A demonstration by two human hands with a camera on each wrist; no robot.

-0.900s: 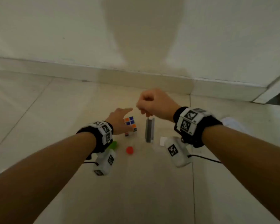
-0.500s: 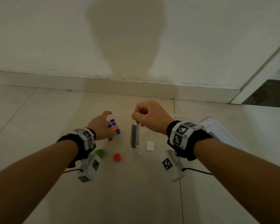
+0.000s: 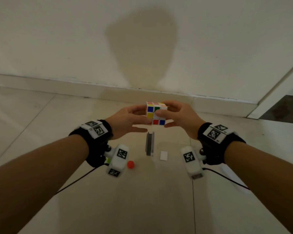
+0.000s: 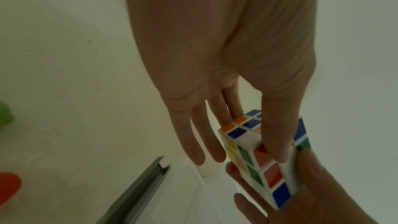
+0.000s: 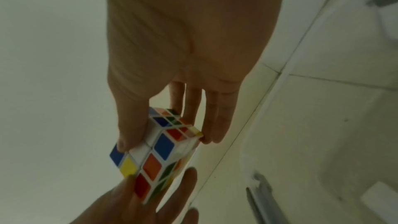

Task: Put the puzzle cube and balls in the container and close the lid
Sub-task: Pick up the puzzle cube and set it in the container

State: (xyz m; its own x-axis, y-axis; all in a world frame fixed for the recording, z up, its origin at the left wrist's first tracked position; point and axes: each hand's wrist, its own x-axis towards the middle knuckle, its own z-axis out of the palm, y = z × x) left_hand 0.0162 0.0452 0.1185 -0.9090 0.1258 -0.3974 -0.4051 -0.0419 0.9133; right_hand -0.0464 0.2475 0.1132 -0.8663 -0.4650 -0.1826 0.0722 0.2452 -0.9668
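Both forearms reach forward over the tiled floor (image 3: 41,125), and the left hand (image 3: 125,120) and right hand (image 3: 181,117) meet around the puzzle cube (image 3: 155,113), held in the air well clear of the tiles. The left thumb (image 4: 277,134) presses one face while the fingers (image 4: 193,139) stretch along the opposite side; the right thumb (image 5: 131,125) and fingers (image 5: 217,118) pinch it the same way. Below the cube the container's grey lid (image 3: 149,143) stands upright on edge, with the clear container (image 3: 169,149) beside it (its walls are almost invisible against the floor). The red ball (image 3: 130,164) lies on the tiles near the left wrist; the green ball (image 4: 5,113) is mostly hidden behind the wrist camera and cut off at the picture's edge.
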